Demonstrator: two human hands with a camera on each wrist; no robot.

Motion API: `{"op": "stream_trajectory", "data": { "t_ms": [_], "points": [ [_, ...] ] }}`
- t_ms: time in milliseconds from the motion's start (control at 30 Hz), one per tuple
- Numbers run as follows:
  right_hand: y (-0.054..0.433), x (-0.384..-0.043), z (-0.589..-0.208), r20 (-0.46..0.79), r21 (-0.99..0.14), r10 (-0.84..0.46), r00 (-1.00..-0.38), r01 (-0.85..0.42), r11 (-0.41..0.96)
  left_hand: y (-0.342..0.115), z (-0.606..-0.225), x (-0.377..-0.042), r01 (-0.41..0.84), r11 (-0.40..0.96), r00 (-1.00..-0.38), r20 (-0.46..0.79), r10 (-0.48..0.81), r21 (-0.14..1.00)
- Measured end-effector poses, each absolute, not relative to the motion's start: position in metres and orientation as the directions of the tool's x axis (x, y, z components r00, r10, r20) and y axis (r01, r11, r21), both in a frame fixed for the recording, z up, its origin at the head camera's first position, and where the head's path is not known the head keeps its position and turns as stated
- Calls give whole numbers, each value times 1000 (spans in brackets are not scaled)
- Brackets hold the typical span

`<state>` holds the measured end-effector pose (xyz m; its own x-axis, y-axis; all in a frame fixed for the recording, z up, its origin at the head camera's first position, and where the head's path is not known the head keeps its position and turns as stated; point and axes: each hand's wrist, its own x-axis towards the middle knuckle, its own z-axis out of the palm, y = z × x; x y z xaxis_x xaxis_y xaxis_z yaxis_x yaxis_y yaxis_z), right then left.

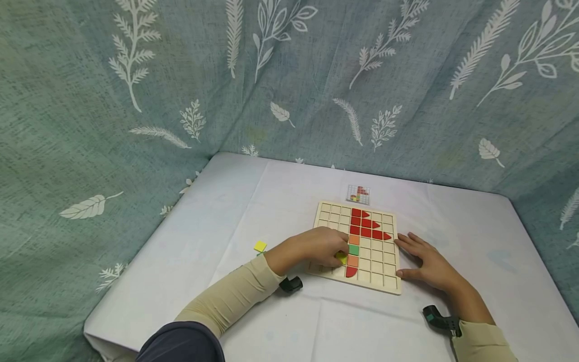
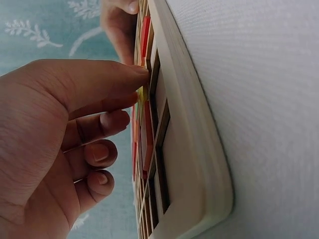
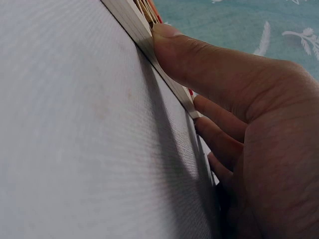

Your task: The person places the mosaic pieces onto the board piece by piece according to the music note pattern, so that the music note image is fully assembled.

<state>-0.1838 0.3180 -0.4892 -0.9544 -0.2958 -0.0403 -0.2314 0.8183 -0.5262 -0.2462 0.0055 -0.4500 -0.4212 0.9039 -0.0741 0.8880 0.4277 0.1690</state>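
A wooden grid board (image 1: 378, 269) lies on the table, its cells partly filled with colored tiles. Red pieces (image 1: 367, 232) form three pointed rows, with orange, green (image 1: 354, 250) and orange squares below and a rounded red piece (image 1: 351, 272) at the bottom. My left hand (image 1: 323, 246) reaches over the board's left side, pinching a yellow tile (image 1: 341, 258) between thumb and index finger beside the column; the left wrist view shows the tile (image 2: 141, 93) mostly hidden. Against the board's right edge rests my right hand (image 1: 425, 261), fingers fairly straight, thumb (image 3: 169, 50) touching the rim.
Behind the board lies a small pattern card (image 1: 358, 194) showing a similar colored figure. A loose yellow tile (image 1: 260, 246) sits left of the board, with a green bit partly hidden by the left forearm. A leaf-patterned curtain (image 1: 289, 75) surrounds the white-covered table (image 1: 235, 201).
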Motion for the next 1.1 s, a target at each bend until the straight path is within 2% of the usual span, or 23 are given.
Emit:
{"op": "stream_trajectory", "data": {
  "t_ms": [300, 667, 1100],
  "points": [
    [319, -185, -493, -25, -515, -306, -952, -250, 820, -9, -444, -247, 895, 426, -420, -72, 905, 135],
    [320, -186, -494, -51, -505, -296, -954, -231, 831, -69, -438, -248, 804, 574, -572, -60, 818, 155],
    [319, -184, -493, -54, -505, -296, -954, -229, 832, -128, -449, -241, 722, 671, -675, -40, 737, 170]
  ]
}}
